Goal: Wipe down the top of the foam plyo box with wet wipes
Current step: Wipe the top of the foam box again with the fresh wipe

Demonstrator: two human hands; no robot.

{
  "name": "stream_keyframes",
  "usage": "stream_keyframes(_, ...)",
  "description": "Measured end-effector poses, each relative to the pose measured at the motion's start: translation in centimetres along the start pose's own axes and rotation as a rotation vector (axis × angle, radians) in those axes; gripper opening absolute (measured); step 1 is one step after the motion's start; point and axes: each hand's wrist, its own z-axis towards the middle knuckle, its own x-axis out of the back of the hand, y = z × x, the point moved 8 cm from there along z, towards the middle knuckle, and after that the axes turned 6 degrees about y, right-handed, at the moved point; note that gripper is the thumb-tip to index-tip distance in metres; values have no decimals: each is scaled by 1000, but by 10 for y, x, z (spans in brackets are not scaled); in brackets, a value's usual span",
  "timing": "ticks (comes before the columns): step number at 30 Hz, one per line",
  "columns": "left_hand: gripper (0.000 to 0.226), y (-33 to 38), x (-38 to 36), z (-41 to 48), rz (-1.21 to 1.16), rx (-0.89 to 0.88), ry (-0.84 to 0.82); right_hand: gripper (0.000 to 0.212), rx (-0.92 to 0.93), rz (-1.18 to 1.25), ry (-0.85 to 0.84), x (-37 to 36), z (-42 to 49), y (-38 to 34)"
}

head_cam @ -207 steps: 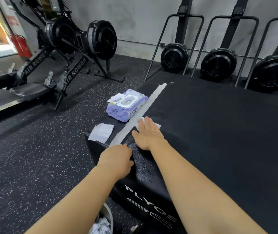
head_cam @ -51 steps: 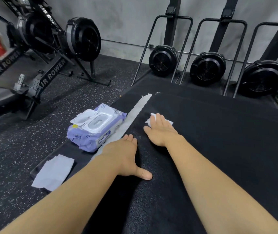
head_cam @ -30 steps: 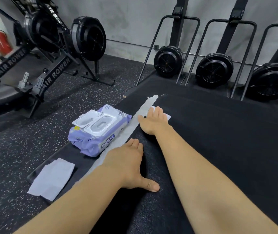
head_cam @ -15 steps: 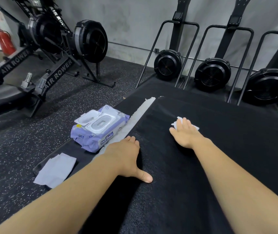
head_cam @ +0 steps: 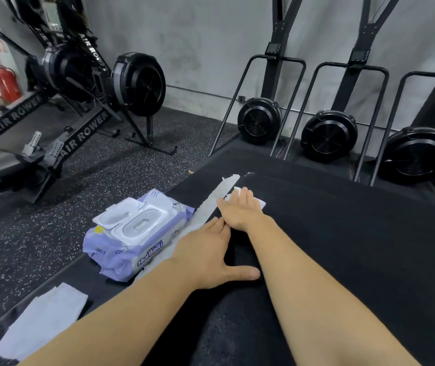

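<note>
Wiping step in hand. Right grip (head_cam: 241,212) flat, fingers straight, pressing wet wipe (head_cam: 261,202) on plyo box top (head_cam: 343,233), far-left edge beside tape strip (head_cam: 211,204). Left grip (head_cam: 206,256) flat, bracing. Next, likely: sweep rightward, steady pressure.

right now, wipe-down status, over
Right hand pressing wet wipe flat on box top. Left hand flat beside it. Wipes pack beyond tape strip, not blocking.

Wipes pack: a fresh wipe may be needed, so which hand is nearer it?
Left. The left hand lies flat just beside the wipes pack; the right hand presses a wipe farther off.
</note>
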Motion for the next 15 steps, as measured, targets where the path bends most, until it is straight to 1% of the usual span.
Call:
stream_keyframes(2, 112, 0, -1, 8, -19, -21, 6, 52, 46, 30, -15, 2, 8, -7)
stream_keyframes(4, 108, 2, -4, 16, -3, -41, 4, 42, 88, 22, -48, 3, 7, -5)
stream_keyframes(6, 106, 1, -10, 22, 50, -35, -10, 47, 98, 6, -69, 5, -1, 9)
stream_keyframes(7, 106, 0, -13, 22, 82, -15, -25, 47, 106, -49, -71, 6, -6, 19)
stream_keyframes(9, 107, -4, -20, 21, 134, 32, -49, 44, 71, -41, -25, 17, -19, 46)
stream_keyframes(11, 106, -5, -24, 18, 156, 46, -44, 26, 17, -1, 6, 28, -35, 77)
stream_keyframes(12, 105, -5, -25, 17, 165, 45, -37, 20, -11, -14, 1, 32, -43, 92)
stream_keyframes(15, 103, -3, -25, 14, 201, 39, -4, 27, -49, -80, -3, 40, -61, 126)
